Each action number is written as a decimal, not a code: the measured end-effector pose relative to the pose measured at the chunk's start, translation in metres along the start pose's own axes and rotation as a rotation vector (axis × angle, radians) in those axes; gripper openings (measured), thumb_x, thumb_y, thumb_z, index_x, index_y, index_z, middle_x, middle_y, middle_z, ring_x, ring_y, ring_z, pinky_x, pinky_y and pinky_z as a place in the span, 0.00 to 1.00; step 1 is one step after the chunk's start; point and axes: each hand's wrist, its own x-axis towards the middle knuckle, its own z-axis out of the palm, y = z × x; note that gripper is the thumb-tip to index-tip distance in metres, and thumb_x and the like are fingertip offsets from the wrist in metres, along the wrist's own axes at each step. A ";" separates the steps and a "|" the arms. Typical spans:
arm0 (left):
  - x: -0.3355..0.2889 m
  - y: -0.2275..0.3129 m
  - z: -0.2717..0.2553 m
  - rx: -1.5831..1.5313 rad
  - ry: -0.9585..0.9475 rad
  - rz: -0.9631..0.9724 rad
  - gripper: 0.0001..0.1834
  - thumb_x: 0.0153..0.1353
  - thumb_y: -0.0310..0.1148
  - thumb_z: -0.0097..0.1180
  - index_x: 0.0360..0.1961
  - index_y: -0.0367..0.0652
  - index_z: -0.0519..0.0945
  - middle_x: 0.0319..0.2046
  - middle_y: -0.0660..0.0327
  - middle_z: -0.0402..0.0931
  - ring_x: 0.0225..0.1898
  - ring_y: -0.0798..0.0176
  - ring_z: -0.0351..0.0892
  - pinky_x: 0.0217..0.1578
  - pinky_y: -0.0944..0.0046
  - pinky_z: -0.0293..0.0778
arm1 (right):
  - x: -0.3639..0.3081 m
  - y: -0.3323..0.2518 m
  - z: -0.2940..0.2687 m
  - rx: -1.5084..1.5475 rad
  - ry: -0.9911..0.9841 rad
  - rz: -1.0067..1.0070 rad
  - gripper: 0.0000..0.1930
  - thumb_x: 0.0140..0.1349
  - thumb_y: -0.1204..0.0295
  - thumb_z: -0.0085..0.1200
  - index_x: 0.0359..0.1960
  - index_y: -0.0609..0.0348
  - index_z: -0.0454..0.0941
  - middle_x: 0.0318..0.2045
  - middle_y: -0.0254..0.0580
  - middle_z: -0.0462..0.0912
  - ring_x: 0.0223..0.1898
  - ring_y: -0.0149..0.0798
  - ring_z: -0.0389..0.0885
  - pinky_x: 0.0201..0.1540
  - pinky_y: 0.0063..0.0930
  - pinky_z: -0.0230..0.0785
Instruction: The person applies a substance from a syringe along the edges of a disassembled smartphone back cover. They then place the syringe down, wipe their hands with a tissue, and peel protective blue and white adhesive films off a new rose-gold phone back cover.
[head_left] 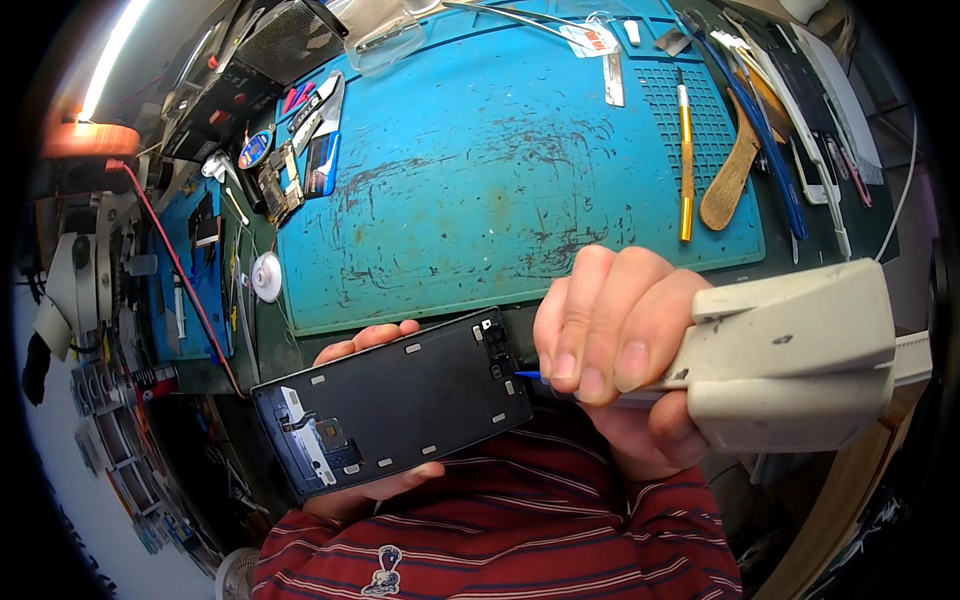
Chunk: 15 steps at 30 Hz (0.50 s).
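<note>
My left hand (385,485) holds a black phone housing (400,385) from beneath. Its fingers show along the far edge and the thumb side along the near edge. The inner face is turned up, with small pale pads round the border, a camera cutout at the right end and a silvery part with a small board at the left. My right hand (630,335) is closed round the narrow part of a bulky beige plastic tool (795,355), whose kind I cannot make out. A thin blue tip (530,375) juts from beneath these fingers, close by the housing's right end.
Across the bench lies a scuffed blue work mat (480,200). A yellow-handled craft knife (685,160), wooden-handled tool (735,165) and blue brush (770,150) lie at right. A solder spool (256,150), circuit boards (280,185) and a white reel (267,277) sit left.
</note>
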 end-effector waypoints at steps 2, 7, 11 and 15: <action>0.000 0.001 -0.001 0.013 -0.012 -0.007 0.56 0.42 0.37 0.79 0.69 0.46 0.53 0.65 0.51 0.58 0.69 0.48 0.59 0.63 0.45 0.66 | 0.001 0.001 0.002 0.016 0.001 -0.016 0.13 0.62 0.58 0.61 0.35 0.51 0.73 0.29 0.33 0.74 0.34 0.32 0.73 0.34 0.25 0.68; -0.001 -0.001 0.000 -0.033 0.005 -0.007 0.56 0.43 0.36 0.79 0.69 0.47 0.53 0.66 0.52 0.58 0.69 0.48 0.58 0.64 0.45 0.65 | 0.004 0.004 0.006 0.058 -0.003 -0.067 0.13 0.62 0.58 0.61 0.35 0.51 0.73 0.29 0.34 0.74 0.34 0.33 0.73 0.34 0.25 0.68; -0.002 -0.002 0.001 -0.029 0.011 -0.004 0.56 0.43 0.36 0.79 0.69 0.47 0.53 0.66 0.52 0.58 0.69 0.48 0.58 0.64 0.45 0.65 | 0.006 0.008 0.009 0.097 -0.001 -0.130 0.13 0.62 0.58 0.61 0.35 0.51 0.73 0.29 0.34 0.75 0.33 0.33 0.73 0.34 0.25 0.68; 0.000 0.001 0.001 0.002 -0.002 -0.010 0.56 0.43 0.37 0.79 0.69 0.47 0.53 0.65 0.51 0.58 0.69 0.48 0.59 0.64 0.45 0.66 | -0.006 0.022 0.002 0.159 0.028 -0.191 0.13 0.62 0.59 0.61 0.35 0.52 0.73 0.29 0.34 0.75 0.33 0.33 0.73 0.34 0.25 0.69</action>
